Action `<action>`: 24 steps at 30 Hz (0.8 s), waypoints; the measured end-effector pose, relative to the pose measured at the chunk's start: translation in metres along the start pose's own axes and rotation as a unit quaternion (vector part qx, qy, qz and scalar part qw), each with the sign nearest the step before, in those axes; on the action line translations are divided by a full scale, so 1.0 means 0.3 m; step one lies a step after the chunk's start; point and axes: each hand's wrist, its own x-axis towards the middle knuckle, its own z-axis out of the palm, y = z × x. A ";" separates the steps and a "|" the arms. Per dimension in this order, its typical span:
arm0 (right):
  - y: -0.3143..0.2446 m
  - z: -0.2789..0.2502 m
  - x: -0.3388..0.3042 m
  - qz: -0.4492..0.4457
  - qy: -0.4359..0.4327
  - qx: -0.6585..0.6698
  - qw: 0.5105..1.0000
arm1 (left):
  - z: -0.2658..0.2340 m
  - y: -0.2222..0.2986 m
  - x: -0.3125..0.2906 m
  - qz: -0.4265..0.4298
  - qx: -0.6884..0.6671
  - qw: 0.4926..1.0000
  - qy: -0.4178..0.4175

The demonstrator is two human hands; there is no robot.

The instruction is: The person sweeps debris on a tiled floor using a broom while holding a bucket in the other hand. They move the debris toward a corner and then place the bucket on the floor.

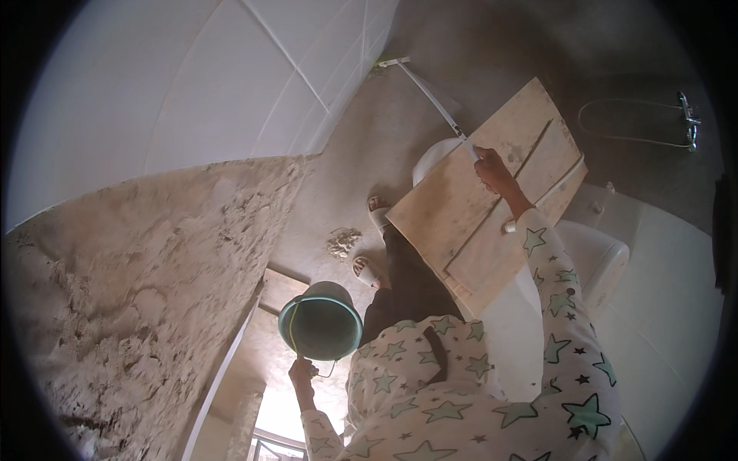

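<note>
My left hand (302, 371) is closed round the wire handle of a green bucket (327, 326), which hangs tilted so that its open mouth faces me. What little shows of the bucket's inside is dark. In my right hand (493, 170) is the upper end of a long white-handled floor tool (432, 100). Its narrow crosswise head (394, 61) rests at the foot of the tiled wall, with a bit of green beside it. I cannot make out whether the head carries bristles or a blade.
A wooden board (492, 192) lies over a white toilet (434, 159) under my right arm. White tiles (231, 77) cover the far-left wall; rough bare plaster (154, 292) is nearer. A small rubble heap (344, 241) lies by my feet. A shower mixer (688, 121) hangs at right.
</note>
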 end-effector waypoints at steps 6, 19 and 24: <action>-0.091 -0.121 -0.137 -0.016 -0.061 -0.147 0.987 | -0.055 -0.049 0.017 -0.013 0.006 1.000 0.006; 0.027 -0.094 -0.048 -0.168 0.019 -0.193 0.967 | -0.041 -0.053 0.007 -0.020 -0.007 0.999 0.025; 0.078 -0.082 -0.004 -0.181 0.020 -0.274 0.944 | -0.028 -0.046 0.013 -0.016 -0.003 1.000 0.017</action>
